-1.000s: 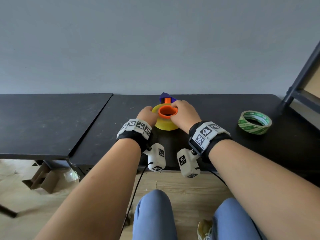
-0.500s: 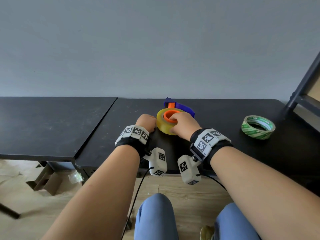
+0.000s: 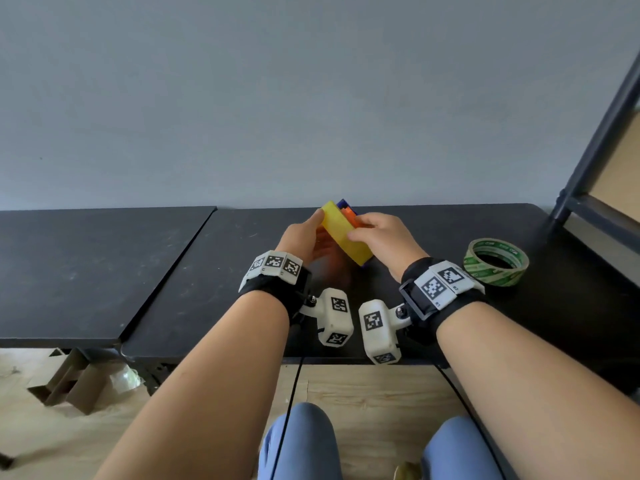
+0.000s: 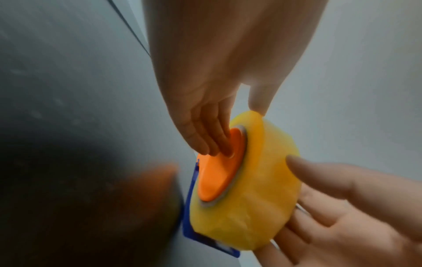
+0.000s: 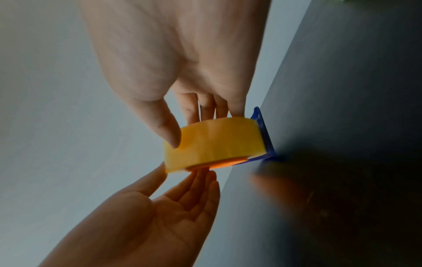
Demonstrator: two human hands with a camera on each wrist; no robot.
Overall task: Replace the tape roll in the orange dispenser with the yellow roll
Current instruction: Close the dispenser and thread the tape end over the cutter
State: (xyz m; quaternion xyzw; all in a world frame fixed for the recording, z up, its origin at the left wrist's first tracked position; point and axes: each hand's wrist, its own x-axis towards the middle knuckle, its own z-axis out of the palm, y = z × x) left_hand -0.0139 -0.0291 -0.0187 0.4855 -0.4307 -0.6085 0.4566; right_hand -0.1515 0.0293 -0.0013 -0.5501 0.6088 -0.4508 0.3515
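The yellow roll [image 3: 343,235] sits on the orange dispenser hub [image 3: 349,214], which has a blue plate [image 3: 344,203]. It is tipped on edge above the black table [image 3: 207,271]. My right hand [image 3: 367,230] grips the roll, thumb on its outer face and fingers behind it, as the right wrist view shows for the right hand [image 5: 194,126] and the roll [image 5: 214,142]. My left hand [image 3: 313,230] lies with straight fingers against the orange hub [image 4: 219,168], its thumb tip touching the rim of the roll [image 4: 258,189].
A green-and-white tape roll [image 3: 495,261] lies flat on the table to the right. A second black table [image 3: 86,265] adjoins on the left. A dark shelf frame [image 3: 595,133] stands at the far right. Cardboard scraps [image 3: 69,386] lie on the floor below.
The yellow roll and dispenser lay flat on the table; now they are raised and tipped on edge between my hands. My left hand has moved to the orange hub side.
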